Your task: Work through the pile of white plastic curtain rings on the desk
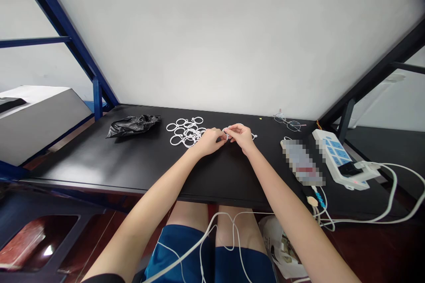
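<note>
My left hand [212, 140] and my right hand [241, 137] meet over the middle of the black desk. Between their fingertips they pinch a small white plastic ring [226, 135], mostly covered by the fingers. Left of my left hand lies a loose pile of white rings [190, 132] with little knobs or eyelets, like curtain rings. Part of another white piece [254, 136] shows just right of my right hand; the rest is hidden behind it.
A crumpled black plastic bag [134, 126] lies on the left of the desk [99, 154]. To the right are eyeglasses [288, 123], a phone [302, 162] with a cable, and a white power strip [338, 159]. White cables [375, 221] cross the right edge and my lap.
</note>
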`<state>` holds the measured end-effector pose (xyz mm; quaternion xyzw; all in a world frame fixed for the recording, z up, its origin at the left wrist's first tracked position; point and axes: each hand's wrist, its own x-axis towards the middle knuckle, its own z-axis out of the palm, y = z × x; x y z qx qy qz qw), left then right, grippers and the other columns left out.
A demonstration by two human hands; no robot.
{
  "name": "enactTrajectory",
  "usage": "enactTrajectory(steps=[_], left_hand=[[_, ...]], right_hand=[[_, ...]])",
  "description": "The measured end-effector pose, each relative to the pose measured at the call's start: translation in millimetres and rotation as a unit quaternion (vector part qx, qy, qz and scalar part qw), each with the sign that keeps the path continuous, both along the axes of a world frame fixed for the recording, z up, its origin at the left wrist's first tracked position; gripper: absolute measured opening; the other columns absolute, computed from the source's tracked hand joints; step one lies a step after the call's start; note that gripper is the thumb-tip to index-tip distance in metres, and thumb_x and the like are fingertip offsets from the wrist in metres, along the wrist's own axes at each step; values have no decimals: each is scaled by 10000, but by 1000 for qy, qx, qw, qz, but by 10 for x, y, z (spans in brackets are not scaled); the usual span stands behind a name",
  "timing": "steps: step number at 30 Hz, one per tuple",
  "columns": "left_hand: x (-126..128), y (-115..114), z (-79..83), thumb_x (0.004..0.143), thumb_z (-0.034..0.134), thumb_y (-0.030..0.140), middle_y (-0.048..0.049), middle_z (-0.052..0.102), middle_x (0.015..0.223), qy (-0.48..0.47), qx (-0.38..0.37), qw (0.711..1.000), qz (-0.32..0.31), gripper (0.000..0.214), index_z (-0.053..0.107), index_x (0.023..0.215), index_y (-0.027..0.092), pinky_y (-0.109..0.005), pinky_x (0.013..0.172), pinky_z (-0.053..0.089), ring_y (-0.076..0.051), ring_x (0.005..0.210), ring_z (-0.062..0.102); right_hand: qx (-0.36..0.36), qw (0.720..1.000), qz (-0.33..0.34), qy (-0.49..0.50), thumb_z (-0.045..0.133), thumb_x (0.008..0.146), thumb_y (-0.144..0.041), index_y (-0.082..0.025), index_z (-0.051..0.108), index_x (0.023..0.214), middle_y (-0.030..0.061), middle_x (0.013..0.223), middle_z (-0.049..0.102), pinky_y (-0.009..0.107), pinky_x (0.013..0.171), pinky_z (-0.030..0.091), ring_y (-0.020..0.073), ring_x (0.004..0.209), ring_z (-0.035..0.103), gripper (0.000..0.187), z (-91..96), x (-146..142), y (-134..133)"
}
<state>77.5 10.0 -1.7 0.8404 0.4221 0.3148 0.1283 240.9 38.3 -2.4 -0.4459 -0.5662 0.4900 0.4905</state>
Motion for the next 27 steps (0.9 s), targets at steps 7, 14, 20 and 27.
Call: enactTrajectory(steps=[7, 14, 20, 27], left_hand=[[13, -10, 7, 838, 545, 217, -14, 717, 818, -3, -7, 1000, 21, 123, 664, 811, 200, -319, 780, 459, -183, 789, 618], [5, -13, 10, 832, 527, 202, -25, 705, 820, -10, -15, 999, 31, 136, 657, 792, 190, -313, 773, 463, -182, 806, 618], [3, -11, 13, 833, 524, 199, -26, 703, 824, -9, -16, 999, 30, 139, 657, 797, 187, -312, 783, 463, -178, 810, 620], [12, -25, 28, 839, 517, 217, -30, 689, 828, -23, -21, 998, 45, 141, 649, 791, 194, -319, 773, 474, -182, 815, 618]], right_hand=[[-3, 1000, 17, 0, 854, 544, -438, -176, 656, 700, 29, 709, 689, 208, 434, 472, 105, 541, 588, 364, 16, 7, -6], [-1, 1000, 29, 3, 856, 530, -447, -177, 671, 712, 31, 697, 684, 215, 445, 482, 115, 561, 596, 375, -12, 23, 14], [1, 1000, 26, -3, 851, 526, -462, -174, 667, 709, 30, 684, 681, 215, 443, 481, 118, 562, 596, 387, -20, 18, 16], [-4, 1000, 19, -4, 836, 557, -443, -179, 656, 719, 36, 731, 708, 208, 449, 478, 122, 580, 623, 359, 1, 11, -6]])
